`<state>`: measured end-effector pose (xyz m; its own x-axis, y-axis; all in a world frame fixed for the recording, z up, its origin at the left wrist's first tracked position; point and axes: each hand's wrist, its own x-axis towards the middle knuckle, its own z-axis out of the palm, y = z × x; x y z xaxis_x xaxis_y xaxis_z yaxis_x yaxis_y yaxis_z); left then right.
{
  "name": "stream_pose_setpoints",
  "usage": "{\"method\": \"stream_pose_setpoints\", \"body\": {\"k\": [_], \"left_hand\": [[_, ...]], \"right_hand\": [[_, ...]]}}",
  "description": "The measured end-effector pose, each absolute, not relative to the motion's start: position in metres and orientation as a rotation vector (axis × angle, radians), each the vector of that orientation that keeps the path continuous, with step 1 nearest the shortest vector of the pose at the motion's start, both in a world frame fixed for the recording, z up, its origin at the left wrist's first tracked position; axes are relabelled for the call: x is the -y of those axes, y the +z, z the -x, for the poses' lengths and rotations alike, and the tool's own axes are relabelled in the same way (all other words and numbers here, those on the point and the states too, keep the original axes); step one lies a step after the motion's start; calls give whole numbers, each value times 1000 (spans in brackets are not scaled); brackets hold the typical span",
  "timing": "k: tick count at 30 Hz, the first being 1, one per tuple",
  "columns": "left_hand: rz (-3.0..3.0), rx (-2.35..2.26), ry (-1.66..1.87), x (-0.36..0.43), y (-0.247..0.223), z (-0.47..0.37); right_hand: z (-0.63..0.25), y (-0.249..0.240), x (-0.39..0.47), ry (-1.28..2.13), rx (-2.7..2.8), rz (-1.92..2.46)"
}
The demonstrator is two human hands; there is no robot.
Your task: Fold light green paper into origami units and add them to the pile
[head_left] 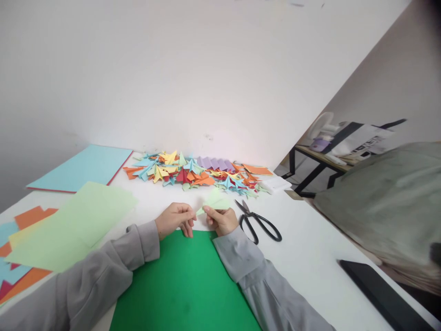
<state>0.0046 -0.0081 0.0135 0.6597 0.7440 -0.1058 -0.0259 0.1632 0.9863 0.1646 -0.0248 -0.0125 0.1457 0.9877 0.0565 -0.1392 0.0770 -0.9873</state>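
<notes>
My right hand [223, 221] pinches a small folded sheet of light green paper [217, 199] between thumb and fingers. The left tip of that paper reaches the closed thumb and forefinger of my left hand [175, 219]; its other fingers curl loosely below. Both hands are just above the far edge of a green mat [182, 280]. Black-handled scissors [261, 223] lie with blades partly apart, to the right of my right hand. Behind the hands is a long heap of small folded paper planes [189, 171] in many colours.
Large light green sheets [77, 225] cover loose coloured papers [29, 278] at left. A light blue sheet stack [82, 168] lies behind them. A black flat object [382, 292] rests near the table's right edge. Beyond stand a shelf with a bag [361, 138] and a grey-green covered shape [382, 197].
</notes>
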Motion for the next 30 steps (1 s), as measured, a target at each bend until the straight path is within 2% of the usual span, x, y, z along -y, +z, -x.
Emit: {"method": "stream_pose_setpoints", "body": {"k": [30], "left_hand": [[-1363,-715,704,11,13,-8]], "right_hand": [[-150,-12,33,1204,1006,1092]]}}
